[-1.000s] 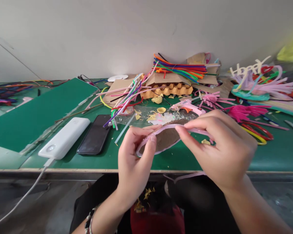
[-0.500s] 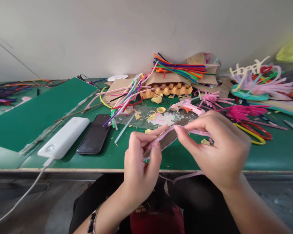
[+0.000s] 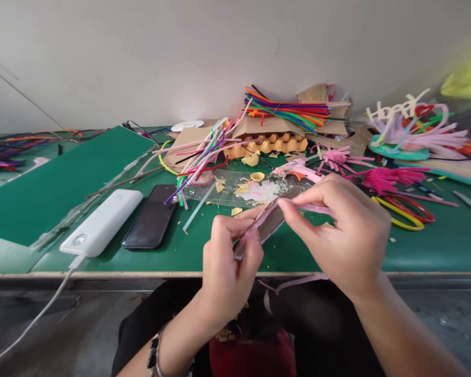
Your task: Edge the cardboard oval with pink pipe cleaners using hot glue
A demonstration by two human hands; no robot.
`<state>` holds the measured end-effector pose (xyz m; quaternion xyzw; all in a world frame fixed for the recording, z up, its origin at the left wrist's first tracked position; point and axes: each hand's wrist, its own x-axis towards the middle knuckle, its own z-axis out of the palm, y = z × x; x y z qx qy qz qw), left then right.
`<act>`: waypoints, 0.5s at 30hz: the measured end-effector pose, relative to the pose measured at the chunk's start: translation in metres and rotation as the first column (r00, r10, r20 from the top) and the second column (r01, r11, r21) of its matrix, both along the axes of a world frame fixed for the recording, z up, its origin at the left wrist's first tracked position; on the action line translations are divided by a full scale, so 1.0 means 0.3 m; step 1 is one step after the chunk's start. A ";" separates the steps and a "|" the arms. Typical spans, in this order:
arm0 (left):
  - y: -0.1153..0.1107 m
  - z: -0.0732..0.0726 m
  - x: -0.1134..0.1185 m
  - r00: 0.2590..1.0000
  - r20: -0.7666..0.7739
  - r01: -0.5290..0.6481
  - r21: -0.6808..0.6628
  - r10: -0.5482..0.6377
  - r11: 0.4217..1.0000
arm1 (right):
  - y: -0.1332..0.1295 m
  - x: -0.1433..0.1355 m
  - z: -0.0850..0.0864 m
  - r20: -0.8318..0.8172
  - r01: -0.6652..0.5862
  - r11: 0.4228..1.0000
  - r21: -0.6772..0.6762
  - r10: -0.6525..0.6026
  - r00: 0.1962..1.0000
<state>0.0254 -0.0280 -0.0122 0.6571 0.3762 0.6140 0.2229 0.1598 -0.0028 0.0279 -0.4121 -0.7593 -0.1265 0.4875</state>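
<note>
Held up over the front of the green table is a strip of brown cardboard (image 3: 267,226) with pale pink edging. My left hand (image 3: 232,262) is closed on its near end, thumb and fingers pinching the edge. My right hand (image 3: 337,235) pinches a light pink pipe cleaner (image 3: 316,209) against the cardboard's upper edge; the pipe cleaner's free part runs right, behind my fingers. Part of the strip is hidden by the left fingers. A pink glue gun (image 3: 301,170) lies just beyond my right hand, beside a clear plastic sheet (image 3: 227,183) with dried glue and yellow scraps.
A white power bank (image 3: 102,222) with a cable and a black phone (image 3: 151,217) lie at left. Behind are an egg carton (image 3: 267,145) and a bundle of coloured pipe cleaners (image 3: 286,111). Pink pipe-cleaner flowers (image 3: 380,180) and a "Happy" decoration (image 3: 408,131) sit at right.
My hands have drawn slightly closer together, the right shifting a little left and the left a little right. The cardboard strip is tilted slightly more steeply. Both grips stay closed.
</note>
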 end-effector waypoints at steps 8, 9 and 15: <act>0.005 0.008 -0.005 0.999 0.008 -0.050 -0.009 0.050 0.999 | 0.030 0.030 0.010 0.044 -0.086 0.992 -0.088 0.090 0.995; 0.005 0.010 -0.008 0.998 0.008 -0.055 -0.014 0.055 0.998 | 0.033 0.035 0.010 0.059 -0.097 0.991 -0.095 0.103 0.993; 0.007 0.024 -0.028 1.000 -0.004 0.016 -0.067 -0.016 0.998 | 0.030 0.033 0.012 0.077 -0.094 0.994 -0.062 0.099 0.992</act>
